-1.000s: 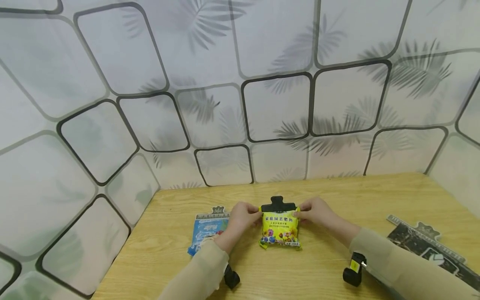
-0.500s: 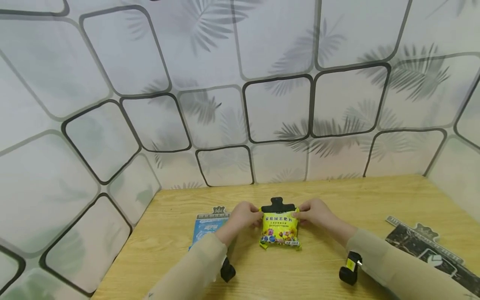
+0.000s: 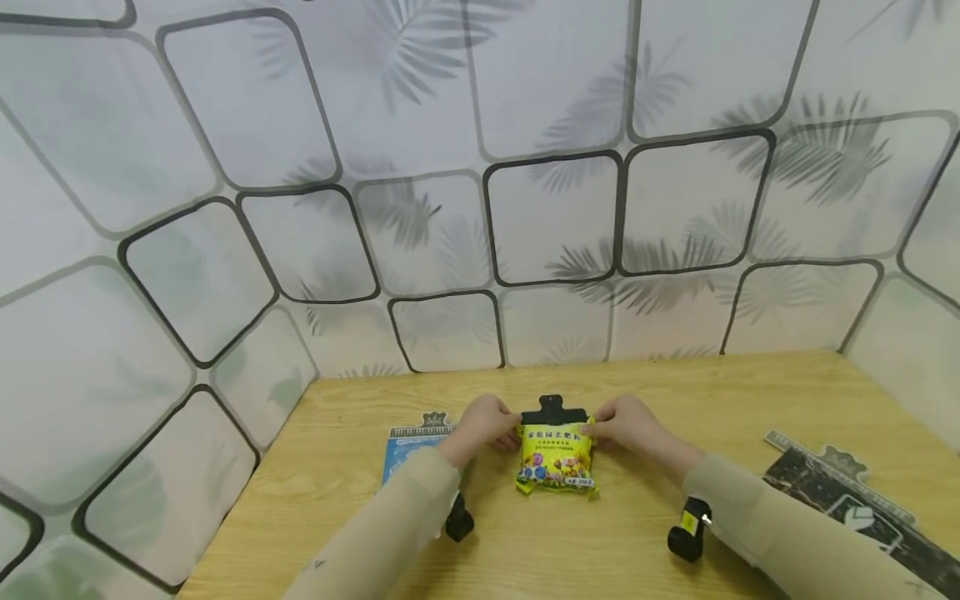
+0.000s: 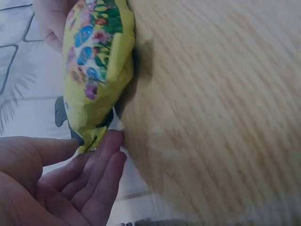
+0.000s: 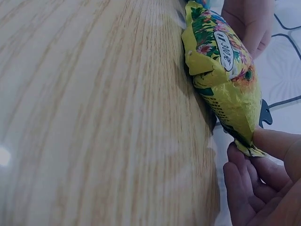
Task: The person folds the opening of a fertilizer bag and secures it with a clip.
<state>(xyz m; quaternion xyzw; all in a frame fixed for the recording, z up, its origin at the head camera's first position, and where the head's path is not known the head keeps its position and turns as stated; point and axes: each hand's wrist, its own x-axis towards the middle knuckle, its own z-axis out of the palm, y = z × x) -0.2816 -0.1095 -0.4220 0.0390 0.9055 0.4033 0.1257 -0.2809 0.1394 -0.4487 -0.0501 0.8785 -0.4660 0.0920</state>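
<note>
A plump yellow fertilizer packet (image 3: 556,458), printed with flowers and Chinese lettering, lies in the middle of the wooden table in the head view. Along its top edge sits a wide black clip (image 3: 552,412) with a raised tab. My left hand (image 3: 486,425) pinches the packet's upper left corner between thumb and fingers. At the upper right corner, my right hand (image 3: 627,423) pinches in the same way, thumb on the front. The right wrist view shows the packet's crimped corner (image 5: 249,148) between thumb and fingers.
A blue packet (image 3: 402,453) with a ruler-marked clip (image 3: 431,423) lies left, partly under my left forearm. A dark packet (image 3: 817,492) with a similar clip (image 3: 840,467) lies right, partly covered by my right sleeve. A patterned curtain (image 3: 555,217) stands behind the table (image 3: 570,550).
Both hands keep hold of the packet's corners with hardly any movement. My left forearm has come to cover more of the blue packet, and the head view has shifted slightly.
</note>
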